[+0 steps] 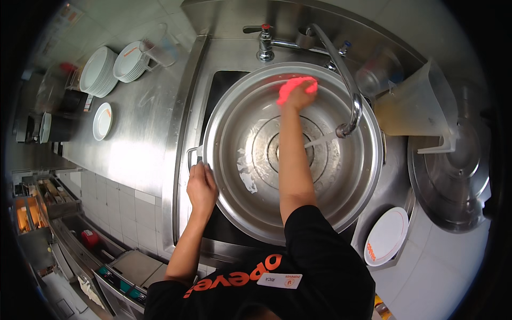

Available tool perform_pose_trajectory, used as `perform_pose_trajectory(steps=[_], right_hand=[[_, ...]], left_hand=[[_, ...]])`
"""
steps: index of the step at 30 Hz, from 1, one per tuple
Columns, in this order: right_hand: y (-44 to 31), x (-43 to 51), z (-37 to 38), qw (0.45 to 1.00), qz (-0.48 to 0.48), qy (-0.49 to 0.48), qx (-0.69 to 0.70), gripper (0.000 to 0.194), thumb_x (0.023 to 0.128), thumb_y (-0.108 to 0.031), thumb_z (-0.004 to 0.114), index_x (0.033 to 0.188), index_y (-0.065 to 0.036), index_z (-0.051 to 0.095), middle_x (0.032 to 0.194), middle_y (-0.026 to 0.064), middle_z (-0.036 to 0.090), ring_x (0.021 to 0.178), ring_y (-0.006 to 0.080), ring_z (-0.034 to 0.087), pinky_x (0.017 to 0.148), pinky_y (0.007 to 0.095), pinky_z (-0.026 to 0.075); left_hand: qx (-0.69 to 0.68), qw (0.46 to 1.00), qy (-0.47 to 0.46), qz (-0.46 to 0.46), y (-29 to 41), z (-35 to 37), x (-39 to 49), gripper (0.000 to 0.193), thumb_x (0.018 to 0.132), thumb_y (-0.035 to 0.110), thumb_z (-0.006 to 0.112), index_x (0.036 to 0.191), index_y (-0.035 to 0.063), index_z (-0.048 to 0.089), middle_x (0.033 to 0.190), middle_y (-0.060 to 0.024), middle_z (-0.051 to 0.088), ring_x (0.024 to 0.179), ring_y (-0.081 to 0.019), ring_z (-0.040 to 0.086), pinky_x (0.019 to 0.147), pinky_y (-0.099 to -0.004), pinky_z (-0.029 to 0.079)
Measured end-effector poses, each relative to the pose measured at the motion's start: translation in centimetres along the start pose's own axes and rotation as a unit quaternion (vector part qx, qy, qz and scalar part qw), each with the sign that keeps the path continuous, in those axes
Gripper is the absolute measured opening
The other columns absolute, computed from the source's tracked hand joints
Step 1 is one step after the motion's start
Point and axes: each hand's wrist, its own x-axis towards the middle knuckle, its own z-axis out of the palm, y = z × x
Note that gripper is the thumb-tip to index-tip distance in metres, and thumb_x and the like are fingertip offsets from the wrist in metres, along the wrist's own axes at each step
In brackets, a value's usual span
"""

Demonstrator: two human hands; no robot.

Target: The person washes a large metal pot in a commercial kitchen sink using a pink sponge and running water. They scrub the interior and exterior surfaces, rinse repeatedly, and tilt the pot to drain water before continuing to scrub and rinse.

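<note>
A large round metal pot (256,208) sits in the sink, tilted or level I cannot tell, with water streaming into it from the curved faucet spout (354,96). My right hand (303,95) presses a bright pink cloth (289,89) against the pot's inner wall at the far side. At the near left of the rim, my left hand (203,185) has its fingers curled at the outer edge, just below the side handle (192,155). Some water lies on the pot's bottom.
Stacked white plates (98,74) and a single small plate (103,121) stand on the steel counter (140,132) at left. At right are a translucent pitcher (416,104) holding yellowish liquid, a large metal lid (448,180) and an oval plate (387,236).
</note>
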Motion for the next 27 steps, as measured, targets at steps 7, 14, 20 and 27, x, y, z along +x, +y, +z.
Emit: perform_pose_trajectory(steps=[7, 14, 20, 27], right_hand=[[-0.4, -4.6, -3.4, 0.687, -0.457, -0.193, -0.531, 0.055, 0.093, -0.035, 0.053, 0.135, -0.001, 0.042, 0.147, 0.0202, 0.033, 0.136, 0.0365, 0.03, 0.114, 0.0492, 0.021], [-4.3, 12.4, -14.4, 0.248, -0.628, -0.245, -0.696, 0.048, 0.089, -0.023, 0.046, 0.136, -0.019, 0.045, 0.141, -0.0002, 0.044, 0.135, 0.0194, 0.034, 0.116, 0.0558, 0.016], [-14.7, 5.1, -28.2, 0.153, -0.403, -0.312, -0.847, 0.048, 0.09, -0.024, 0.045, 0.134, -0.006, 0.044, 0.138, 0.0074, 0.047, 0.134, 0.0213, 0.035, 0.116, 0.0565, 0.005], [-16.3, -14.4, -32.4, 0.38, -0.066, -0.581, -0.716, 0.038, 0.093, -0.04, 0.044, 0.112, -0.014, 0.063, 0.105, 0.0161, 0.064, 0.104, 0.0353, 0.057, 0.093, 0.0474, 0.043]], left_hand=[[-0.009, 1.0, 0.001, -0.011, -0.1, 0.2, -0.2, 0.014, 0.093, 0.012, 0.049, 0.088, 0.0002, 0.054, 0.085, -0.0205, 0.056, 0.07, -0.0425, 0.056, 0.059, -0.049, 0.046], [-0.024, 0.999, 0.002, -0.046, -0.3, 0.0, -0.7, 0.017, 0.095, 0.017, 0.047, 0.1, 0.0022, 0.054, 0.094, -0.0187, 0.058, 0.08, -0.0417, 0.059, 0.065, -0.0505, 0.048], [-0.041, 0.997, 0.04, -0.06, -0.4, 1.1, -1.5, 0.022, 0.094, 0.016, 0.047, 0.111, 0.0036, 0.055, 0.101, -0.0175, 0.057, 0.084, -0.038, 0.061, 0.066, -0.0467, 0.051], [-0.047, 0.993, 0.086, -0.069, -0.2, 1.6, -1.9, 0.024, 0.094, 0.017, 0.047, 0.114, 0.0057, 0.056, 0.098, -0.0131, 0.057, 0.077, -0.0353, 0.062, 0.06, -0.0462, 0.051]])
